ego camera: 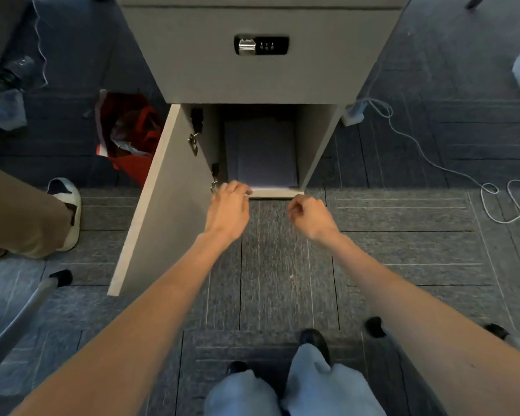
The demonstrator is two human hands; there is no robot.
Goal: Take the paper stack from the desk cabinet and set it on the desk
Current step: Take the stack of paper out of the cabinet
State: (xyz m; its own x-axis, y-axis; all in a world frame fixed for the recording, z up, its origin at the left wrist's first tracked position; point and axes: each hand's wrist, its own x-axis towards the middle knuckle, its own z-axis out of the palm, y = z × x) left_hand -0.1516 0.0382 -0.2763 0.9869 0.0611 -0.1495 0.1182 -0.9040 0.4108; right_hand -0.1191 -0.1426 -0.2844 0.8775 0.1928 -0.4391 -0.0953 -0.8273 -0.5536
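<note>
The grey desk cabinet [252, 70] stands ahead with its lower door [162, 199] swung open to the left. Inside the low compartment lies the paper stack [261, 151], flat, its white front edge showing at the cabinet's sill. My left hand [227, 208] reaches to the stack's front left corner, fingers curled at its edge; whether it grips the paper is unclear. My right hand [311, 216] hovers just in front of the sill at the right, fingers loosely curled, holding nothing.
A combination lock [261, 45] sits on the upper drawer. A red bag [129, 136] stands left of the door. Another person's leg and shoe [66, 211] are at left, with a chair leg [27, 310] below. White cables [433, 157] trail across the carpet at right.
</note>
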